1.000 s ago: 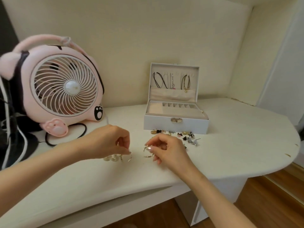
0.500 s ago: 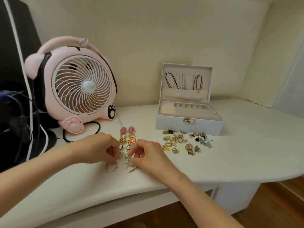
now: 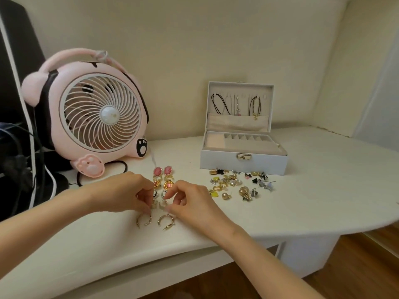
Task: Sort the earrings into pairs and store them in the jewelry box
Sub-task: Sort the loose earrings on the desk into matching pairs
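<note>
Both hands hover low over the near edge of the white table (image 3: 323, 190), fingers curled, knuckles almost meeting. The left hand (image 3: 127, 193) has its fingertips at the top of one gold hoop earring (image 3: 143, 220). The right hand (image 3: 192, 203) reaches down to a second, matching hoop (image 3: 166, 222) just beside it. Both hoops lie flat on the table, and I cannot tell whether the fingers pinch them or only touch them.

Behind the hands, sorted pairs run away in a short double column, led by a pink oval pair (image 3: 162, 171) at the far end (the nearer pairs are partly hidden by the fingers). To the right lies a loose heap of unsorted earrings (image 3: 235, 184), gold, black and yellow among them. It sits just in front of the white jewelry box (image 3: 243, 162). The box stands open, its lid upright with necklaces (image 3: 237, 104) hanging inside. A pink cat-themed desk fan (image 3: 97, 113) stands at the left.
</note>
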Tool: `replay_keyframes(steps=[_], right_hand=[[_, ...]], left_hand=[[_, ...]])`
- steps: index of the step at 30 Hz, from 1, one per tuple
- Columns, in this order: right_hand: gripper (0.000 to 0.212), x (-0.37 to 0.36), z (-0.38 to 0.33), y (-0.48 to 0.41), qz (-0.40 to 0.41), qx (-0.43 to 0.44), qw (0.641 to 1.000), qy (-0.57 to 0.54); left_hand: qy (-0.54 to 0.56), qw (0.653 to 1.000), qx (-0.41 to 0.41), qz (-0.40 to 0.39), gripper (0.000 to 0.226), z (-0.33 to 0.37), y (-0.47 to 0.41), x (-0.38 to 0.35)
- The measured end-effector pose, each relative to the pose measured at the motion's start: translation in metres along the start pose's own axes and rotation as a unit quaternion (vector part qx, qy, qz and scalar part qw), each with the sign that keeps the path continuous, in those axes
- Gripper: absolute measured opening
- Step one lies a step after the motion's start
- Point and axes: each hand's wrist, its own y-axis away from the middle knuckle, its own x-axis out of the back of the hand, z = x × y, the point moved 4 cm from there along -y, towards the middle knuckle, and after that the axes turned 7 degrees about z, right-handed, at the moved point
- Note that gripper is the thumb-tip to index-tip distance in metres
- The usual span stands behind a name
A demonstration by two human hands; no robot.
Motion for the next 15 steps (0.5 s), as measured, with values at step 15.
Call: replay_keyframes(steps=[15], right_hand=[[0.007,0.127,0.056,-0.008,0.197,-0.043,0.979,0.018]], left_hand=[[0.062,0.981,-0.076,0.169,0.010,0.057,-0.068,0.008]])
